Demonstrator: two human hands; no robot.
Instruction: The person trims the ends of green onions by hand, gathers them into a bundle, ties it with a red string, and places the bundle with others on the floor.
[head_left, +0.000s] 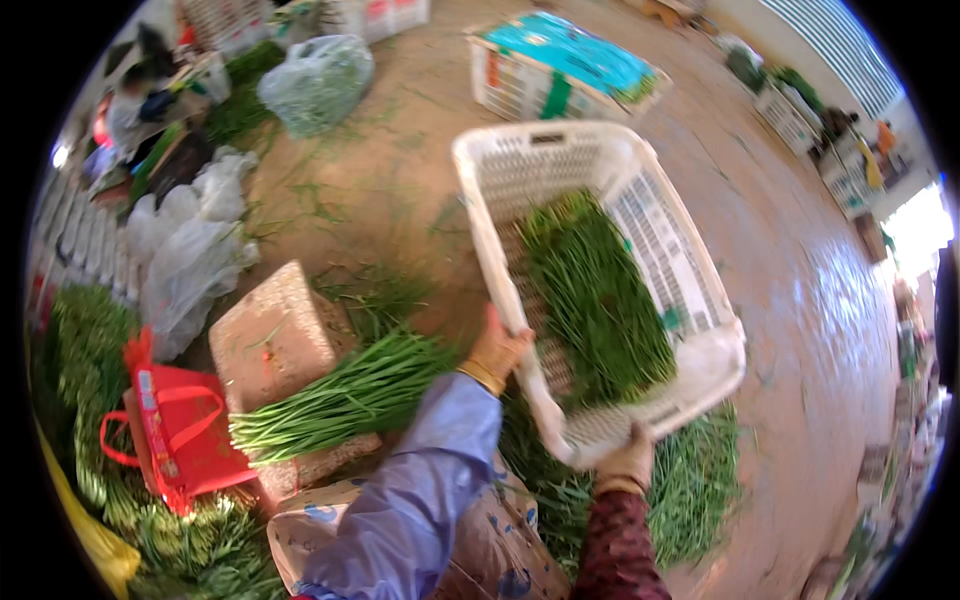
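Observation:
A white plastic crate is gripped at its rim by both my hands. My left hand holds the near part of its left long side, and my right hand holds its near short end. Inside lies a flat layer of long green leafy stalks. To the left of my left forearm, a bundle of long green stalks rests beside and partly over a worn foam block. Loose greens lie on the floor below the crate, near my right wrist.
A red bag sits at the left among piled greens. Clear plastic bags lie beyond it. A filled plastic bag and a crate with a blue cover stand ahead. A person is at the far left.

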